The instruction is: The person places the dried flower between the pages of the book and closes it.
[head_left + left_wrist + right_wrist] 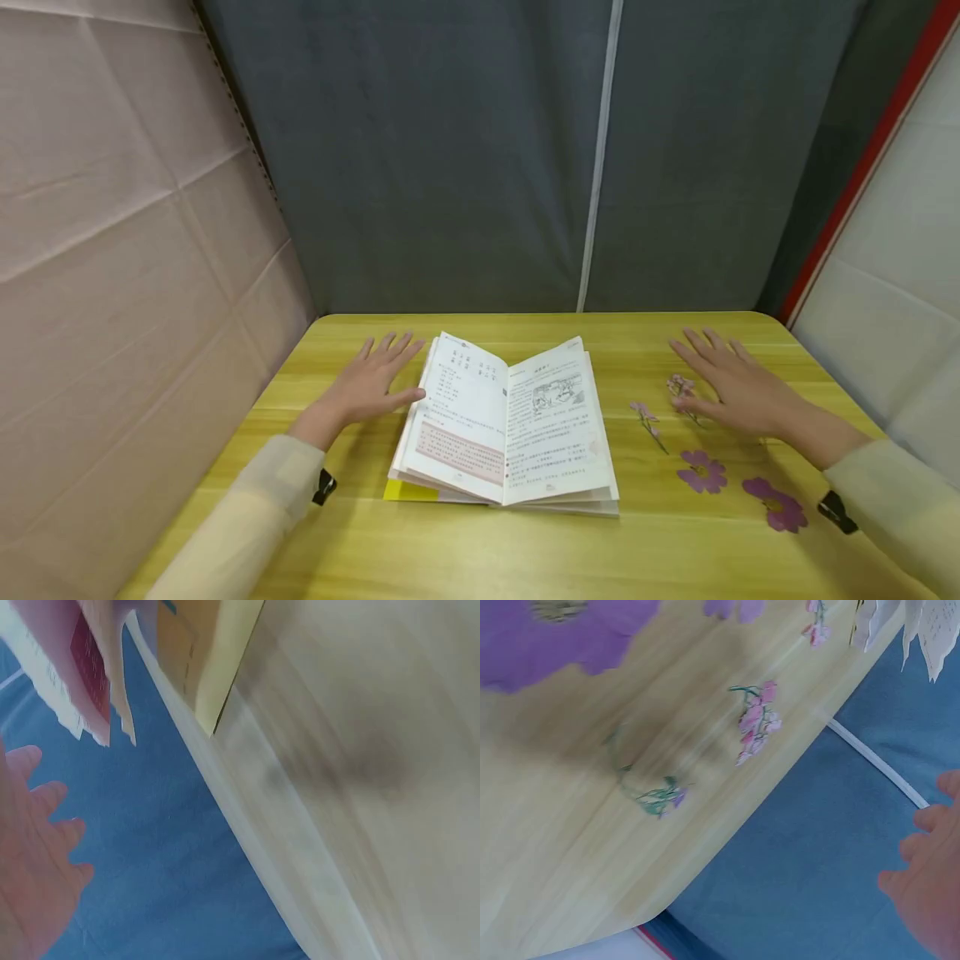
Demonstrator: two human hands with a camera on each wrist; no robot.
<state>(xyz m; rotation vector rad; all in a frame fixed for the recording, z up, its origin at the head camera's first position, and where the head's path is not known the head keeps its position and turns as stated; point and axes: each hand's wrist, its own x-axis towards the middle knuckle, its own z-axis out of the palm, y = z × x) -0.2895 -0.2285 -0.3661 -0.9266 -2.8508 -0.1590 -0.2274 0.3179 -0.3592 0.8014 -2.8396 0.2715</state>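
An open book lies in the middle of the wooden table, its printed pages fanned up on both sides. My left hand is held beside the book's left edge, fingers spread; the thumb overlaps that edge in the head view, and I cannot tell if it touches. Over the right side of the table, my right hand has its fingers spread and holds nothing. Near it lie a small pink flower sprig, a thin sprig, a purple flower and a darker purple flower. Another green sprig shows in the right wrist view.
The wooden table ends at a dark grey curtain with a pale vertical strip. A pinkish cloth wall stands on the left. On the right is a white panel with a red edge.
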